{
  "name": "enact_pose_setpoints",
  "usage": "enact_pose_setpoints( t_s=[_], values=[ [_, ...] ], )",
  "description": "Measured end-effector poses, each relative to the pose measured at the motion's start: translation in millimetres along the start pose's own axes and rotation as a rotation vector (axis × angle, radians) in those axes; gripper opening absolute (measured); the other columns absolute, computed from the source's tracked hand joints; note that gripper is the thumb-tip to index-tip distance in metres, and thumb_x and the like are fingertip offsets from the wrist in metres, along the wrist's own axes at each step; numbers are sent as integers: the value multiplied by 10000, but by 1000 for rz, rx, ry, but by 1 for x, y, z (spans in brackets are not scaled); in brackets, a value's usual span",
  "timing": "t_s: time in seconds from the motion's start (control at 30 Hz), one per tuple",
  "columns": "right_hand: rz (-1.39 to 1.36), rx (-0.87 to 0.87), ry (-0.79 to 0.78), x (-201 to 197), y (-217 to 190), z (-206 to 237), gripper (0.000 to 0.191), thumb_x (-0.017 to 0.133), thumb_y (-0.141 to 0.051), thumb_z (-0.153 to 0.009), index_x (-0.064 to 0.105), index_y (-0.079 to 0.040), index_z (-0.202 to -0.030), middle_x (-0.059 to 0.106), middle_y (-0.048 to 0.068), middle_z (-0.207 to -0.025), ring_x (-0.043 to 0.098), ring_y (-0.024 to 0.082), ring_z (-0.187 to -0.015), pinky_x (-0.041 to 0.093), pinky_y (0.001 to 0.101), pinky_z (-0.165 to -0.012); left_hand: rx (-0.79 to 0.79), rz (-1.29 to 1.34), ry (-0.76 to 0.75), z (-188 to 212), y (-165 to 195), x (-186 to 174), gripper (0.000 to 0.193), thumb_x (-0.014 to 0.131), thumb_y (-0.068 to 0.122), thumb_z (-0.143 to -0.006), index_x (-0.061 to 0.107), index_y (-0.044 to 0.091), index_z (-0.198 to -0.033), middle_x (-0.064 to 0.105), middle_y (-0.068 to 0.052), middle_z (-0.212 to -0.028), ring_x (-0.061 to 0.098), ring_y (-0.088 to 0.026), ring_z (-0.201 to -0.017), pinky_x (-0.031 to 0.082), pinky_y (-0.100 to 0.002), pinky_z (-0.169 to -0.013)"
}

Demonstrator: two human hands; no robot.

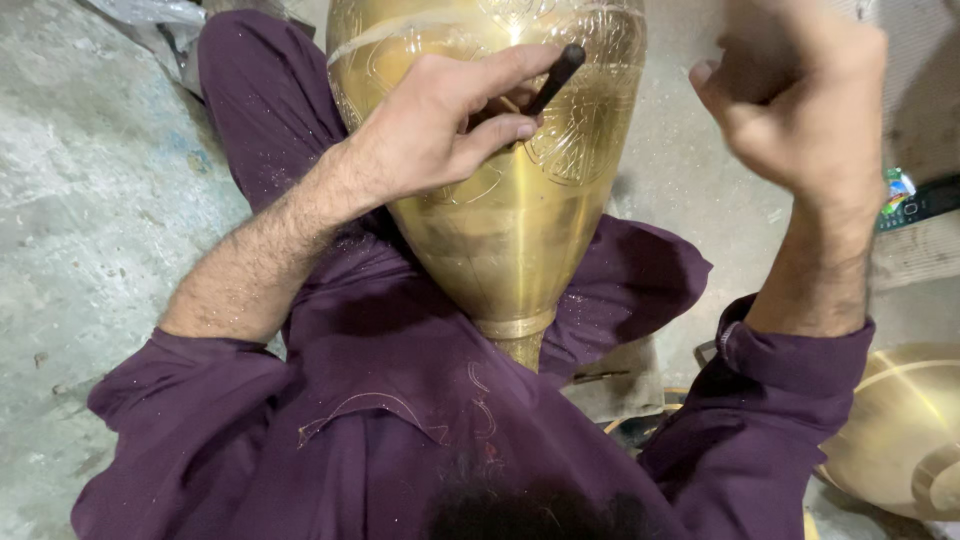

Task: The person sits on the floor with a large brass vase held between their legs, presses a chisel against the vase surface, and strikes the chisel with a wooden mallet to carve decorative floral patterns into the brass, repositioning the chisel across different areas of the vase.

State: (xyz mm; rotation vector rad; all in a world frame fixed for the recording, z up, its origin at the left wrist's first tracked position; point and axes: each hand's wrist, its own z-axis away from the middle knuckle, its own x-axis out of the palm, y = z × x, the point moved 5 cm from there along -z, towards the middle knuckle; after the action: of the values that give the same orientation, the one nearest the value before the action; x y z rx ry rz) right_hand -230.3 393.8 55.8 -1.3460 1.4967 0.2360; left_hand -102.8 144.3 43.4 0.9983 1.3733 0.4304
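Observation:
A large engraved brass vase (510,230) lies across my lap, its narrow neck pointing toward me. My left hand (440,125) rests on the vase's side and pinches a thin dark metal punch (555,78) against the engraved surface. My right hand (800,100) is raised to the right of the vase, blurred, with the fingers curled closed; what it holds is hidden. I wear a dark purple garment (400,400) with sleeves pushed up.
A rough concrete floor (90,200) spreads to the left. Another brass piece (900,430) sits at the lower right. A small dark phone (920,200) lies at the right edge. Crumpled plastic (150,15) lies at the top left.

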Motion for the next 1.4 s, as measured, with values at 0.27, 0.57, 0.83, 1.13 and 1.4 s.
enact_pose_setpoints(
  t_s=[0.27,0.57,0.83,1.13,1.4],
  values=[
    [295,-152,-78,6,-1,4,271,886,-65,-735,715,-21,-941,703,107,-796,626,286,-675,506,408,-717,59,7,5,2,0,0,509,719,94,-1109,435,94,-1532,759,-135,-1218,790,-226,-1084,665,-335,-984],
    [-509,288,-31,21,53,50,184,747,22,-1040,574,20,-978,641,88,-843,561,173,-685,489,294,-709,7,19,-46,1,2,0,557,724,92,-1068,451,127,-1552,779,-103,-1109,791,-207,-998,654,-336,-909],
    [-567,360,55,9,22,33,257,829,-14,-948,648,28,-1126,698,117,-981,660,194,-834,541,307,-783,-22,22,-95,0,6,-1,570,713,99,-1056,453,136,-1562,772,-117,-1102,782,-259,-992,639,-377,-889],
    [3,156,71,5,-3,44,233,850,-51,-862,673,-19,-1009,667,41,-785,634,162,-666,502,352,-654,59,56,-92,-6,15,-5,578,728,98,-1080,445,164,-1580,773,-106,-1113,792,-258,-1026,649,-354,-923],
    [-277,319,16,22,8,77,156,787,23,-1001,640,39,-1051,646,86,-818,612,155,-688,478,298,-638,108,-35,-157,-5,16,-7,508,756,118,-1043,515,137,-1490,739,-117,-997,750,-296,-894,598,-411,-786]
  ],
)
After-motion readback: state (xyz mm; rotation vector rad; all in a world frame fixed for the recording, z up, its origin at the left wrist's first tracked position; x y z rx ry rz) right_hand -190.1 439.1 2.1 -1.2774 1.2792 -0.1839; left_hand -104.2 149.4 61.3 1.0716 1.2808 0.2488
